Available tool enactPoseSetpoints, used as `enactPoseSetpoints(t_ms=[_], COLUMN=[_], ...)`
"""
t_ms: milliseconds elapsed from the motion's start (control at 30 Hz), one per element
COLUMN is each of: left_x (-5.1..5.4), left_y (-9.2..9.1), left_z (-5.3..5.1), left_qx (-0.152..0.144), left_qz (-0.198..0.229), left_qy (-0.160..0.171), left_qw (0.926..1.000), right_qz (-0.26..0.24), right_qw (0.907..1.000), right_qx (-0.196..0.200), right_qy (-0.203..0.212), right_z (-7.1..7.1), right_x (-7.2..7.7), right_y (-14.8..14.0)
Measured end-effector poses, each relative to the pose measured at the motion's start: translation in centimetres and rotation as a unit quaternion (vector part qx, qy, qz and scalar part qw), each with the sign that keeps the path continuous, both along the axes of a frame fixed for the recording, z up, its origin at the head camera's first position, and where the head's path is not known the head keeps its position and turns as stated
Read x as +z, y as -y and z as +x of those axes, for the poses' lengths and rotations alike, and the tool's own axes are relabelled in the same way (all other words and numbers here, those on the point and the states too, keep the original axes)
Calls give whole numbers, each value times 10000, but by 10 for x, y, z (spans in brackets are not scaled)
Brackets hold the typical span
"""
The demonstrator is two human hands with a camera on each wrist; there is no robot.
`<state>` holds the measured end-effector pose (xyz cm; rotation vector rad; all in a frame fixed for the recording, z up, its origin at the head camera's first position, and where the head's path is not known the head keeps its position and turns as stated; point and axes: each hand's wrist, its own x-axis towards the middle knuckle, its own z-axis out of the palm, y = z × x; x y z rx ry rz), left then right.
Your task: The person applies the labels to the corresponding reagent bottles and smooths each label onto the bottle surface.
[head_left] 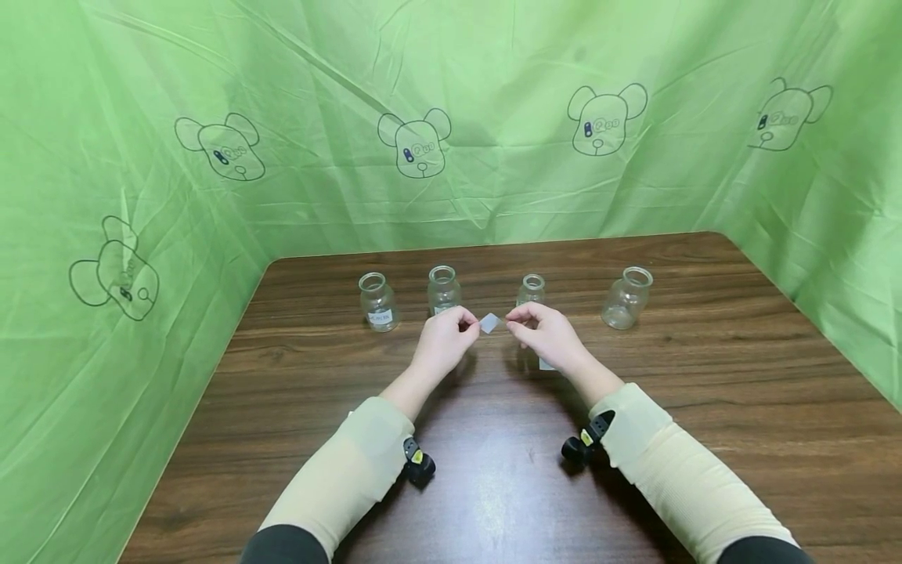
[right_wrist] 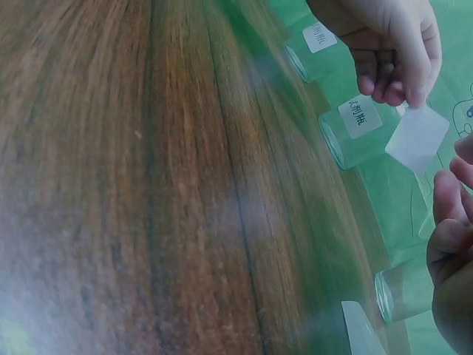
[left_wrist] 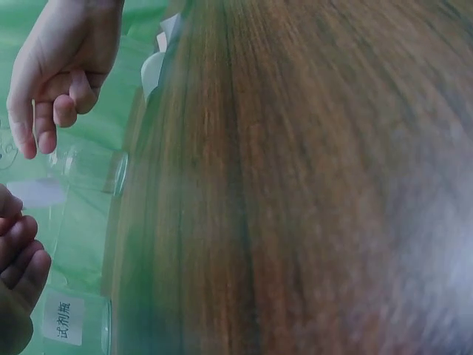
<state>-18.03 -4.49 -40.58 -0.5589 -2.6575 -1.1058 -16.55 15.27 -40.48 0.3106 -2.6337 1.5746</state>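
Left hand (head_left: 442,343) pinches; right hand (head_left: 548,338), nearby, seemingly pinches too.

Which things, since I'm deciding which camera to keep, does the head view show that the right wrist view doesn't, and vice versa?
Only the head view: cream sleeves, black wrist cameras and a fourth glass bottle at far right.

Only the right wrist view: distinct Chinese characters on a bottle label.

Both: the left hand pinching a loose white label, the right hand, three glass bottles, the wooden table and green cloth.
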Motion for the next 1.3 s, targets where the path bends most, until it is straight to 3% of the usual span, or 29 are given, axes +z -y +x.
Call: enactPoseSetpoints(t_ms=[133, 500, 700, 867, 1067, 1300], left_x=[0, -4, -4, -5, -6, -8], left_y=[-3, -7, -11, -12, -13, -15], left_z=[1, 2, 2, 2, 1, -1], left_qx=[-99, -849, -1020, -872, -448, -210], left_qz=[-50, -109, 25, 136, 328, 570], left_qy=[29, 62, 144, 94, -170, -112], left_qw=[9999, 9963, 9947, 9961, 9983, 9981], right_qz=[69, 168, 57, 75, 260, 439], right_qw=[9999, 9996, 9999, 9998, 9992, 9986], right_qx=[50, 45, -47, -156, -241, -157], right_qy=[52, 238, 154, 114, 173, 251], right_z=[-1, -3, -5, -5, -7, -7], right_x=[-1, -1, -2, 0, 0, 2], right_y=[1, 5, 5, 1, -7, -14])
